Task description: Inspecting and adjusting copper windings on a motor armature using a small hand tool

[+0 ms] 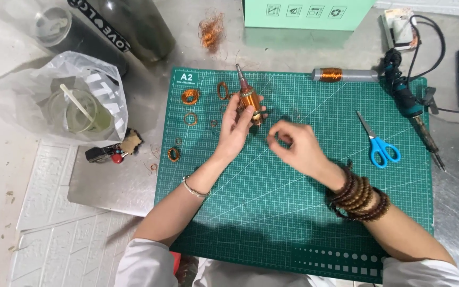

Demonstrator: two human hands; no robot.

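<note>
My left hand (pixel 236 130) grips a copper-wound motor rotor (pixel 250 100) with a steel shaft, held upright over the green cutting mat (pixel 293 212). My right hand (pixel 293 144) hovers just right of the rotor with thumb and fingers pinched together; a thin wire between them is too fine to make out. Small copper wire coils (pixel 190 96) lie on the mat to the left of my left hand. A thin bracelet is on my left wrist and wooden bead bracelets are on my right wrist.
Blue-handled scissors (pixel 379 144) and a teal soldering iron (pixel 411 109) lie on the mat's right side. A copper-wound metal rod (pixel 343 75) rests at the top edge. A plastic bag with a cup (pixel 78 101), dark bottles, a green box (pixel 306 13) and keys (pixel 113 152) surround the mat.
</note>
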